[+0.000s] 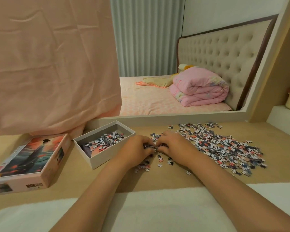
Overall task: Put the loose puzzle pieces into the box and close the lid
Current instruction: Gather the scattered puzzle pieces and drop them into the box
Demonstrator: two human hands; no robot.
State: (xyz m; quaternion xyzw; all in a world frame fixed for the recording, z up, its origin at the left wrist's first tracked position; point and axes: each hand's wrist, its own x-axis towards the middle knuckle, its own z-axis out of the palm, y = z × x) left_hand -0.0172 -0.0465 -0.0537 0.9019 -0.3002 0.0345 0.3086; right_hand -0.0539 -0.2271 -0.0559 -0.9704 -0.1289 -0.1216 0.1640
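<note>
An open white puzzle box (92, 160) stands on the wooden table, left of centre, with a layer of pieces inside. Its pink lid (30, 158) with a painted figure lies to the left, picture side up. A wide heap of loose puzzle pieces (221, 146) spreads across the right half of the table. My left hand (137, 149) and my right hand (174, 144) meet fingertip to fingertip at the heap's left edge, just right of the box. Both have curled fingers cupped round a small clump of pieces (155, 147). A few stray pieces (160, 162) lie below my hands.
A large mirror (174, 115) stands along the table's back edge and reflects a bed with a folded pink quilt. Peach cloth (49, 72) hangs over the back left. A white ledge (283, 114) rises at the right. White fabric (157, 206) covers the near edge.
</note>
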